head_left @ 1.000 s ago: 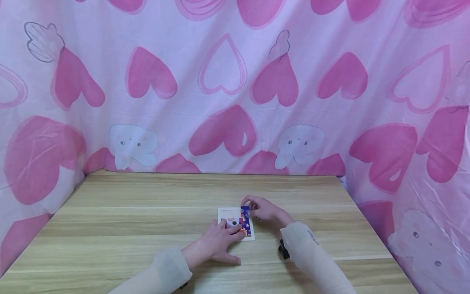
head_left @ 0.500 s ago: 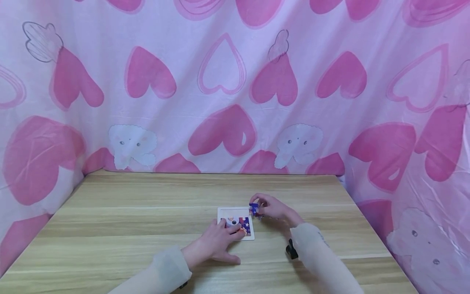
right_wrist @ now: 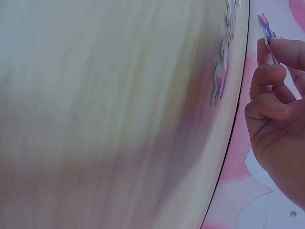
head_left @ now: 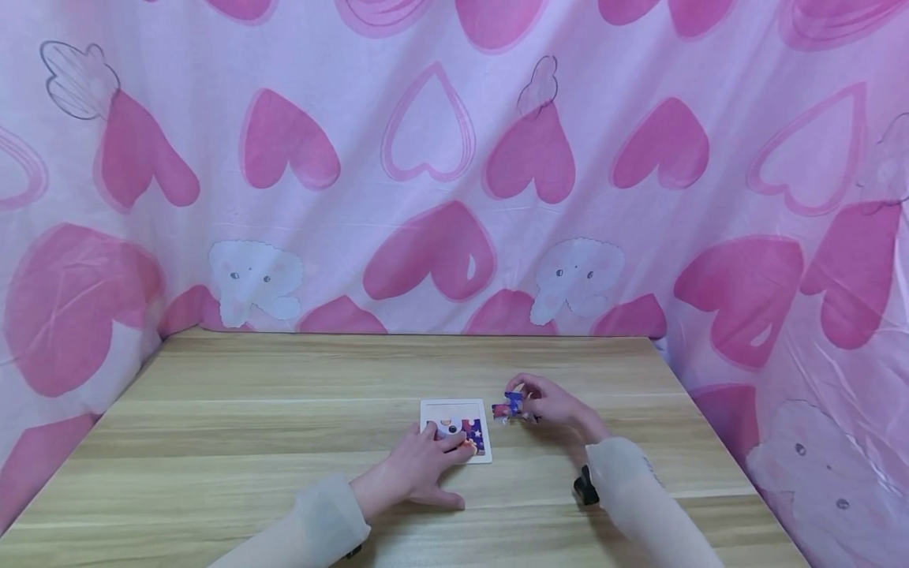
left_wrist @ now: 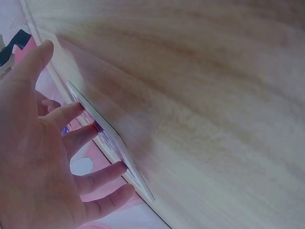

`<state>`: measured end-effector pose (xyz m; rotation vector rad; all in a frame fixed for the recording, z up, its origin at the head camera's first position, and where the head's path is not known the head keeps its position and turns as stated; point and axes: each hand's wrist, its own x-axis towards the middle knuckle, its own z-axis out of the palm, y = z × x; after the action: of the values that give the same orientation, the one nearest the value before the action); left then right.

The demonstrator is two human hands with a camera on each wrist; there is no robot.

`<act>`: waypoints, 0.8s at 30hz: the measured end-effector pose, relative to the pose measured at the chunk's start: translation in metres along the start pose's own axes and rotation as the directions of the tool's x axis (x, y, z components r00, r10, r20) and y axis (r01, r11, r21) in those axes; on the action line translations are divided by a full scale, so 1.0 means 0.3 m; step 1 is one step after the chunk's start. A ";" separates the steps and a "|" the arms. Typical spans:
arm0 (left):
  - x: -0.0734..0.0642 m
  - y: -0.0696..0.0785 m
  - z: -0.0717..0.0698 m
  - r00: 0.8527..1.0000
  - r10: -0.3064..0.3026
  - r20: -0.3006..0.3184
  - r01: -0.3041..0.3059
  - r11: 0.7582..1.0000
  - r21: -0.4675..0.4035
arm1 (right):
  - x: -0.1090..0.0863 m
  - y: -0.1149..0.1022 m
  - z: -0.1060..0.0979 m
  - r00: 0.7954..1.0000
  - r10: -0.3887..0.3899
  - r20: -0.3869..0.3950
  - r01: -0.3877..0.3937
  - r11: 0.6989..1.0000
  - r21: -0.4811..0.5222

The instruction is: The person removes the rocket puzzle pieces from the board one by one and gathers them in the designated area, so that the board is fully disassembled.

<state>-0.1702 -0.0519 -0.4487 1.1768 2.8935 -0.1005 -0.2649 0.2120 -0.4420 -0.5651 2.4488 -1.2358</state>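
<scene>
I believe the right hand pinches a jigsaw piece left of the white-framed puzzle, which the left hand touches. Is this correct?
Not left: the head view shows the right hand pinching the jigsaw piece to the right of the white-framed puzzle.

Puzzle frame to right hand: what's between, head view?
In the head view, the blue-red puzzle piece, pinched by the right hand, nearly reaching the puzzle frame. Right wrist view shows loose pieces; whether they lie in that stretch is unclear.
</scene>
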 end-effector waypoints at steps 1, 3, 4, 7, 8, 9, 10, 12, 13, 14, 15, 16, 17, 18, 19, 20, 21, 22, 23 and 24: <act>0.000 0.000 0.000 1.000 0.000 -0.001 0.000 1.000 0.001 | -0.004 0.005 -0.005 1.000 0.002 -0.006 -0.002 1.000 -0.001; -0.001 0.001 -0.001 1.000 0.000 0.000 0.000 1.000 0.000 | -0.010 0.013 -0.015 1.000 0.003 -0.019 -0.003 1.000 -0.006; -0.001 0.001 -0.001 1.000 0.000 -0.001 0.000 1.000 0.001 | -0.014 0.016 -0.020 1.000 0.006 -0.024 -0.006 1.000 -0.006; -0.001 0.001 0.001 1.000 -0.002 0.000 0.002 1.000 0.003 | -0.025 0.030 -0.034 0.999 0.025 -0.038 -0.025 1.000 0.004; -0.001 0.002 0.001 1.000 -0.002 0.000 0.002 1.000 0.003 | -0.029 0.035 -0.039 0.999 0.031 -0.040 -0.031 0.999 0.011; -0.001 0.002 0.001 1.000 -0.002 -0.001 0.002 1.000 0.006 | -0.033 0.039 -0.044 0.998 0.035 -0.043 -0.035 0.999 0.016; -0.001 0.002 0.001 1.000 -0.002 -0.002 0.002 1.000 0.008 | -0.038 0.042 -0.048 0.998 0.042 -0.045 -0.041 0.999 0.024; -0.001 0.002 0.002 1.000 -0.002 -0.002 0.002 1.000 0.009 | -0.051 0.040 -0.058 0.998 0.048 -0.046 -0.046 0.998 0.042; -0.001 0.003 0.002 1.000 -0.001 -0.003 0.001 1.000 0.009 | -0.060 0.033 -0.063 0.997 0.053 -0.048 -0.050 0.997 0.051; -0.001 0.003 0.003 1.000 -0.001 -0.004 0.001 1.000 0.009 | -0.069 0.025 -0.068 0.997 0.059 -0.051 -0.056 0.997 0.055; -0.001 0.003 0.003 1.000 -0.001 -0.005 0.001 1.000 0.009 | -0.079 0.016 -0.073 0.996 0.069 -0.056 -0.065 0.996 0.061; -0.001 0.003 0.003 1.000 -0.001 -0.005 0.001 1.000 0.008 | -0.089 0.009 -0.078 0.996 0.076 -0.056 -0.072 0.995 0.066; -0.001 0.003 0.004 1.000 0.000 -0.005 0.000 1.000 0.008 | -0.097 0.004 -0.083 0.995 0.081 -0.060 -0.077 0.995 0.067; -0.002 0.003 0.005 1.000 0.001 -0.006 -0.001 1.000 0.008 | -0.105 0.002 -0.088 0.994 0.086 -0.064 -0.081 0.994 0.071; -0.001 0.003 0.006 1.000 0.002 -0.008 -0.002 1.000 0.010 | -0.111 0.005 -0.093 0.994 0.089 -0.068 -0.084 0.994 0.074; -0.001 0.002 0.006 1.000 0.003 -0.008 -0.003 1.000 0.011 | -0.115 0.014 -0.097 0.993 0.090 -0.073 -0.085 0.994 0.074; -0.001 0.001 0.007 1.000 0.003 -0.010 -0.003 1.000 0.013 | -0.117 0.030 -0.101 0.994 0.078 -0.073 -0.072 0.994 0.079; -0.002 0.001 0.008 1.000 0.004 -0.012 -0.004 1.000 0.015 | -0.118 0.047 -0.105 0.994 0.074 -0.075 -0.068 0.994 0.081; -0.001 0.001 0.008 1.000 0.005 -0.014 -0.005 1.000 0.017 | -0.118 0.067 -0.108 0.994 0.071 -0.078 -0.064 0.994 0.083; -0.001 0.000 0.009 1.000 0.005 -0.016 -0.005 1.000 0.019 | -0.118 0.087 -0.110 0.994 0.071 -0.080 -0.064 0.994 0.091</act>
<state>-0.1700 -0.0522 -0.4514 1.1932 2.9095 -0.1198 -0.2549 0.2660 -0.4403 -0.4107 2.4445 -1.3580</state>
